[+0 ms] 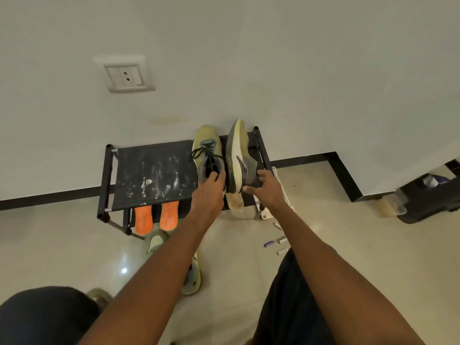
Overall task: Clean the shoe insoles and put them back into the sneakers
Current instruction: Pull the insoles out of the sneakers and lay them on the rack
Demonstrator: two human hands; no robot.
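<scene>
Left hand (210, 188) grips the upright sneaker's (207, 153) collar; right hand (265, 186), at three o'clock, pinches the tipped sneaker's (239, 158) heel. Light, floppy uppers — hold by the firm heels.

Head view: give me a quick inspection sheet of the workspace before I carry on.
Surface: black rack, top smeared with white residue.
Job's things: upright sneaker; tilted sneaker, on its side; two orange insoles on the shelf below.
Clutter: small tubes on the floor; another shoe.
Grippers: left hand at the upright sneaker's collar; right hand grips the tilted sneaker's heel.
Cables: nothing seen.
Surroundings: wall socket, tiled floor.
</scene>
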